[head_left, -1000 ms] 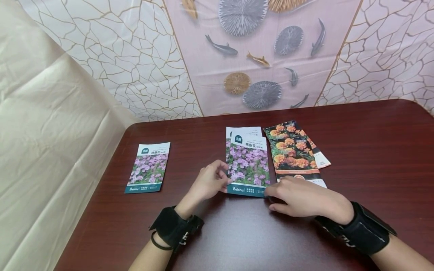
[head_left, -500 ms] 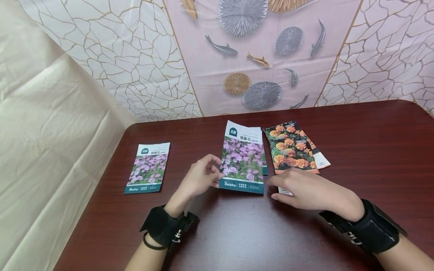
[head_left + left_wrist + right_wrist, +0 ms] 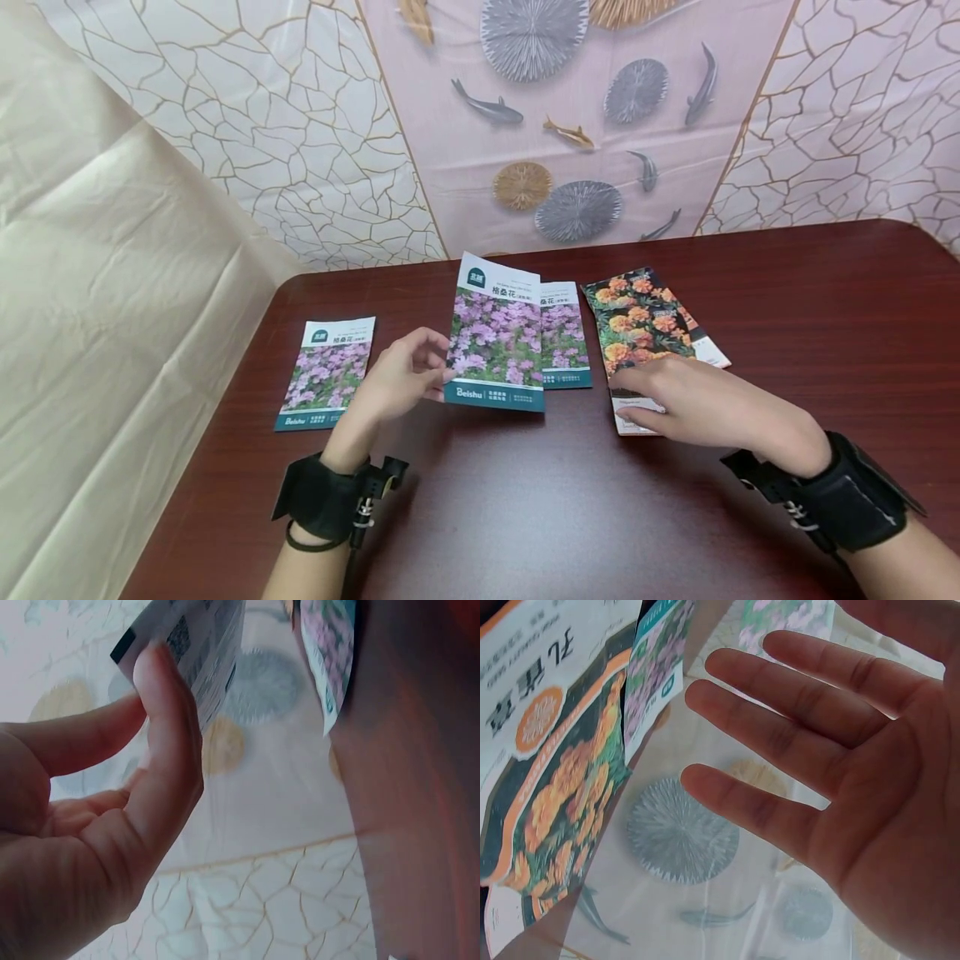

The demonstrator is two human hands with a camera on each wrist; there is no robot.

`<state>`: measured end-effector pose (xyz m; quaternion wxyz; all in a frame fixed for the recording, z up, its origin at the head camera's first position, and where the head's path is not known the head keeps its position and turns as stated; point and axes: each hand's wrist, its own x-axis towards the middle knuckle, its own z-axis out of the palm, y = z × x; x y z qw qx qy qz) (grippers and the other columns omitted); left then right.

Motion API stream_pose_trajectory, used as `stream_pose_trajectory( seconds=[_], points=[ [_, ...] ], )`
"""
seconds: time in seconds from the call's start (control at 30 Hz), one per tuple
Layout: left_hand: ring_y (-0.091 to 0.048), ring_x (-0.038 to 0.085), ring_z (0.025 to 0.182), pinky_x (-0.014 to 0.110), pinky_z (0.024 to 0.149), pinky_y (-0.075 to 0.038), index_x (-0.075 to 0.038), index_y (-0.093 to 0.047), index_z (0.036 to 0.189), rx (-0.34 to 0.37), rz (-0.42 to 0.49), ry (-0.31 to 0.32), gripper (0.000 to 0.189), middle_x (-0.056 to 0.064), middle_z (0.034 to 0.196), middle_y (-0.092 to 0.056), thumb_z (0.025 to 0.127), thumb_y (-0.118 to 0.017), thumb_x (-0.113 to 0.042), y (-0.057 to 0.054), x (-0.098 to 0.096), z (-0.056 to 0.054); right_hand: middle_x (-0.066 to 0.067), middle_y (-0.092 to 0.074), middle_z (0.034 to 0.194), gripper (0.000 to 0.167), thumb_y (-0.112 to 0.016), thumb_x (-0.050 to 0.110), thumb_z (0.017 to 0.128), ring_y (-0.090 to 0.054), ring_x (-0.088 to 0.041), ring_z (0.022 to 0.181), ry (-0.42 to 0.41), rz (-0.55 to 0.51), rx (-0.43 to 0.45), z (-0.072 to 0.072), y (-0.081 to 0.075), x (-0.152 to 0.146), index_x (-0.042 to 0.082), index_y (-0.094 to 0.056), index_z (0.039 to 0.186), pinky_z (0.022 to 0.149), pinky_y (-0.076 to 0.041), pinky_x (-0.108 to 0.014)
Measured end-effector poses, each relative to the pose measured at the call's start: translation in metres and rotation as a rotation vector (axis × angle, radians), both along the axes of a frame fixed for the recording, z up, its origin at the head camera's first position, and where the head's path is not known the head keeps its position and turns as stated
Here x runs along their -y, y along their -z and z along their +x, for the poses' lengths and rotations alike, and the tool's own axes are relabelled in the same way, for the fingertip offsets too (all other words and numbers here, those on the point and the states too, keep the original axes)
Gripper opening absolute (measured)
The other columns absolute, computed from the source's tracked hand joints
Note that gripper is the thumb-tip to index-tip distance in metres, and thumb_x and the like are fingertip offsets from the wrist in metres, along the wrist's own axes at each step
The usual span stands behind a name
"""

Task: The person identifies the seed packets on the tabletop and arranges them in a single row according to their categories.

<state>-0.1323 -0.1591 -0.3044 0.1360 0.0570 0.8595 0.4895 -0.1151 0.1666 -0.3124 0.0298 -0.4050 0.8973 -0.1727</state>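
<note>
Left hand (image 3: 402, 377) pinches purple packet (image 3: 497, 337) — right hand (image 3: 705, 408) over orange packet (image 3: 636, 327).

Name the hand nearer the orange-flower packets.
Right hand: over the near end of the orange-flower packets. The left hand is left of them, pinching a purple-flower packet.

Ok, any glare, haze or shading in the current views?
Head: pale glare on the table, the held packet sharp enough to read its title; left wrist: dim, hazy, its small print unreadable; right wrist: washed-out backdrop, right hand shaded.
</note>
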Motion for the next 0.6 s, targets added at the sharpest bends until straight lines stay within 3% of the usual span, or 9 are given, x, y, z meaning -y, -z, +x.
stream_pose_trajectory(
  seconds=[0.13,0.2,0.37,0.47,0.6],
  points=[
    [-0.061,0.019,0.067,0.037,0.066,-0.054,0.001,-0.05,0.111,-0.012,-0.022,0.013,0.025,0.014,0.084,-0.056,0.087,-0.056,0.005,-0.005,0.011,-0.001,-0.001,-0.064,0.094,0.023,-0.064,0.017,0.085,-0.05,0.002,0.059,0.017,0.01,0.011,-0.003,-0.001,-0.006,0.005,-0.063,0.105,0.058,-0.047,-0.026],
    [-0.06,0.019,0.067,0.037,0.066,-0.054,0.002,-0.05,0.111,-0.014,-0.031,0.019,0.025,0.014,0.084,-0.056,0.087,-0.055,0.006,-0.006,0.016,-0.002,0.001,-0.062,0.086,0.023,-0.065,0.016,0.085,-0.044,0.005,0.055,0.018,0.007,0.019,-0.005,-0.002,-0.01,0.005,-0.062,0.105,0.054,-0.045,-0.024],
    [-0.059,0.02,0.066,0.037,0.065,-0.053,0.002,-0.048,0.111,-0.001,-0.073,0.024,0.023,0.014,0.084,-0.055,0.088,-0.054,0.005,-0.007,0.027,-0.004,-0.005,-0.065,0.094,0.03,-0.064,0.015,0.085,-0.056,0.0,0.068,0.048,0.019,0.058,-0.007,-0.004,-0.016,0.002,-0.06,0.112,0.059,-0.048,-0.026],
    [-0.06,0.02,0.067,0.037,0.065,-0.053,0.004,-0.047,0.111,-0.002,-0.112,0.021,0.023,0.015,0.084,-0.055,0.089,-0.054,0.005,-0.007,0.032,-0.005,-0.012,-0.063,0.109,0.035,-0.063,0.016,0.086,-0.061,-0.006,0.076,0.056,0.019,0.077,-0.009,-0.003,-0.019,0.0,-0.059,0.117,0.063,-0.049,-0.03],
    [-0.06,0.02,0.068,0.036,0.065,-0.053,0.006,-0.047,0.11,0.014,-0.168,0.008,0.021,0.015,0.084,-0.055,0.09,-0.051,0.006,-0.005,0.038,-0.008,-0.013,-0.063,0.109,0.034,-0.062,0.018,0.087,-0.063,-0.008,0.078,0.07,0.014,0.091,-0.011,-0.002,-0.021,0.0,-0.06,0.116,0.065,-0.051,-0.033]
  ],
)
